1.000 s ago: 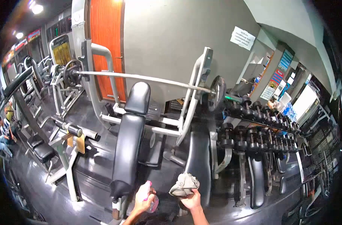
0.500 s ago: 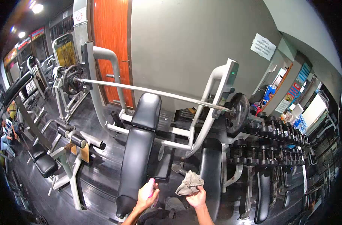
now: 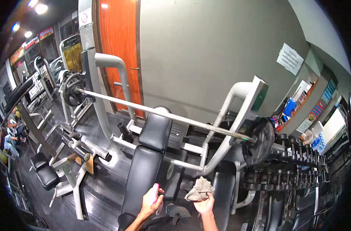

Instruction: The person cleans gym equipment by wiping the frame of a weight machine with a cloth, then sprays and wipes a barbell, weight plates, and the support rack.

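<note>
My left hand is wrapped round a spray bottle with a pink top, low in the middle of the view. To its right, my right hand grips a crumpled grey cloth, which bunches up above the fingers. Just beyond my left hand lies a black padded bench with a raised backrest. A long metal barbell rests across the rack over the bench, with a black plate at its right end and more plates at its left.
Dumbbells fill a two-level rack on the right. A second black bench stands right of my right hand. Exercise machines occupy the left, with a person at the far left edge. Behind are an orange-brown door and grey wall.
The view has shifted, so the rack and barbell appear lower and larger, and the dumbbells sit further right. Both hands keep their hold on the bottle and the cloth.
</note>
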Available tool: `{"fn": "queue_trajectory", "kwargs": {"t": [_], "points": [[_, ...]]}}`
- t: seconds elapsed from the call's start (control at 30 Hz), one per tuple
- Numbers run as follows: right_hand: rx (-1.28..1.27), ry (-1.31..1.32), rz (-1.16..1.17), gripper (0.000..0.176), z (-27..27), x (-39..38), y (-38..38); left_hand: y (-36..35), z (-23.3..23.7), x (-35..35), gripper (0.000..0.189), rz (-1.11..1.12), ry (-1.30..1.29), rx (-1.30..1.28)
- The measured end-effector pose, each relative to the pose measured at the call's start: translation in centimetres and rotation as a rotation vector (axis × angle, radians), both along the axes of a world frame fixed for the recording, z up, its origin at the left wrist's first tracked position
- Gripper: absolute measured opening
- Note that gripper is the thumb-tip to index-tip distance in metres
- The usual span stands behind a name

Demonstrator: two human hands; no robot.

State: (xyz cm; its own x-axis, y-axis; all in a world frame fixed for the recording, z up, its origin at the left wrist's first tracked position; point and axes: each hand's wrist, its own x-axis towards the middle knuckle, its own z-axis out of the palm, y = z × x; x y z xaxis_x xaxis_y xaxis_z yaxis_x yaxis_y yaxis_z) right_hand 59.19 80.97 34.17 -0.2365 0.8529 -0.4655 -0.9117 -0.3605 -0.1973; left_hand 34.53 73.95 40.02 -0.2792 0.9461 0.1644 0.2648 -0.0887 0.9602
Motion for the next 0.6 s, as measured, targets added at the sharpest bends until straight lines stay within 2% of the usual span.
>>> {"fn": "queue_trajectory", "kwargs": {"t": [0.2, 0.27, 0.43, 0.53, 0.6], "points": [[0.015, -0.023, 0.053, 0.046, -0.5, 0.2, 6.7, 5.5, 1.4, -0.8, 0.036, 0.065, -0.05, -0.012], [0.041, -0.03, 0.017, 0.046, -0.8, 0.1, 8.3, 7.2, 1.5, -0.9, 0.036, 0.161, -0.025, 0.03], [0.079, 0.013, -0.065, 0.041, 0.3, 0.2, 10.0, 10.2, 2.9, -1.8, 0.036, 0.165, -0.036, 0.016], [0.092, 0.002, -0.095, 0.043, 0.6, 0.0, 10.2, 12.2, 3.2, -2.9, 0.033, 0.194, 0.04, 0.072], [0.133, -0.015, -0.083, 0.044, 1.1, -0.4, 10.4, 13.5, 4.6, -3.2, 0.034, 0.187, -0.153, -0.009]]}}
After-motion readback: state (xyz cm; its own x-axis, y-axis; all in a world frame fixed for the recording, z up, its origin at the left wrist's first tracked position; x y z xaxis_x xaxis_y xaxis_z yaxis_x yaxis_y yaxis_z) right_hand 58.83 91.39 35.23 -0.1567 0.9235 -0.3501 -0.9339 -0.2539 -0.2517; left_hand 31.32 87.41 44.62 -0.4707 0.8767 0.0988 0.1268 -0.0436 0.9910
